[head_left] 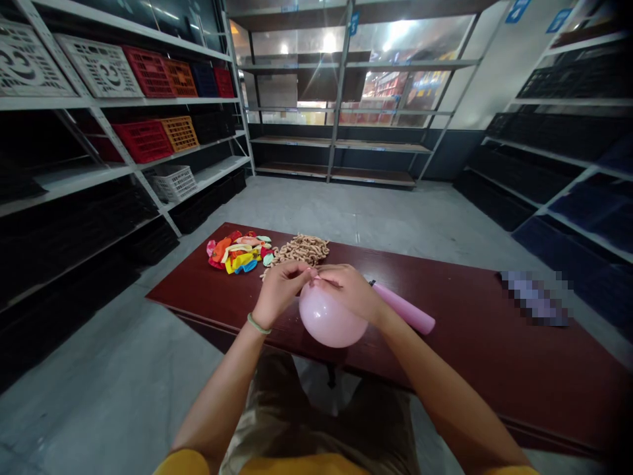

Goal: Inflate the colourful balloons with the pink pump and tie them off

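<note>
"Balloon (332, 319) first: where is it?"

"Pink and round, resting at the table's near edge, just under both hands."

"And the hands?"

"Left hand (279, 291), with a bracelet (259, 324) at its wrist, and right hand (349, 294) are curled nearly closed. Their fingertips meet at the balloon's neck and seem to pinch it. The neck points away from the person, the body toward them, and the right hand lies nearer, over the body."

"What's close by?"

"A pump (406, 310) lies just right of the right hand. Past the left hand sit flat balloons (236, 256) and a heap of tan twists (301, 249) on the dark red table (494, 369)."

"Farther off?"

"A pixelated object (534, 298) on the table, then shelves (380, 146) and crates (143, 140)."
</note>
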Action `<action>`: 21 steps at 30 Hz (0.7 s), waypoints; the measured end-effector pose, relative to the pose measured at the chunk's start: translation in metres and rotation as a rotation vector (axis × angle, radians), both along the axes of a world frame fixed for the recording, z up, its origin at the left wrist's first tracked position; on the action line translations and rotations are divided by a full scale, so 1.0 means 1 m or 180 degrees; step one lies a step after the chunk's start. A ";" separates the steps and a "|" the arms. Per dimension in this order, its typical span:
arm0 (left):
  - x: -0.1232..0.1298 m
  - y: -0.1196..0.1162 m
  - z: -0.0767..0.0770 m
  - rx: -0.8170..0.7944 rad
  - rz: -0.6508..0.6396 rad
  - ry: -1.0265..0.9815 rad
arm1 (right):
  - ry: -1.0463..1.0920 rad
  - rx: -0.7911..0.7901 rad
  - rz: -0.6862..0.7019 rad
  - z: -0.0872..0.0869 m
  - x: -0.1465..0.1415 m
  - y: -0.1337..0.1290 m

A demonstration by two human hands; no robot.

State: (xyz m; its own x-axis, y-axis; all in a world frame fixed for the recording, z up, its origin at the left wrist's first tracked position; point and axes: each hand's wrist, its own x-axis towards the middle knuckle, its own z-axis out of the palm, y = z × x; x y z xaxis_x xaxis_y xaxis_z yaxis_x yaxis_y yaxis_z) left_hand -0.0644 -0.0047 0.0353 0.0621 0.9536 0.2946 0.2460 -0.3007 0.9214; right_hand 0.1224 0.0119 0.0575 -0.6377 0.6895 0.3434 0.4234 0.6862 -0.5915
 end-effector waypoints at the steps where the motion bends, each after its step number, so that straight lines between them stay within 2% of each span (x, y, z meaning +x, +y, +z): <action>1: -0.002 -0.001 0.000 -0.0055 -0.0010 0.0009 | -0.0047 -0.0005 -0.0011 -0.001 0.000 -0.001; 4: -0.011 -0.005 -0.003 -0.0252 -0.0130 -0.0065 | -0.0142 -0.0073 0.0002 -0.004 -0.002 -0.006; 7: -0.018 -0.009 -0.006 -0.0465 -0.0249 -0.0244 | -0.0248 -0.0237 0.0214 -0.006 0.000 -0.006; 9: -0.022 -0.009 -0.007 -0.0580 -0.0233 -0.0317 | -0.0313 -0.0430 0.0406 -0.005 0.005 0.004; 11: -0.025 -0.009 -0.006 -0.0637 -0.0186 -0.0359 | -0.0267 -0.0581 0.0385 -0.006 0.010 0.026; 12: -0.026 -0.008 -0.005 -0.0649 -0.0177 -0.0371 | -0.0206 -0.0601 0.0238 -0.007 0.012 0.041; 14: -0.029 -0.006 -0.003 -0.0637 -0.0216 -0.0369 | -0.0104 -0.0450 -0.0475 -0.016 0.011 0.077; 15: -0.030 -0.005 -0.002 -0.0616 -0.0244 -0.0360 | -0.0263 -0.0375 -0.0904 -0.023 0.008 0.095; 16: -0.032 -0.003 -0.002 -0.0597 -0.0268 -0.0344 | -0.0346 -0.0370 -0.1092 -0.031 0.004 0.111; 18: -0.034 0.000 -0.004 -0.0549 -0.0314 -0.0278 | -0.0510 -0.0441 -0.1244 -0.051 -0.006 0.138; 21: -0.038 0.004 -0.008 -0.0453 -0.0415 -0.0058 | -0.0756 -0.0516 -0.1340 -0.081 -0.020 0.157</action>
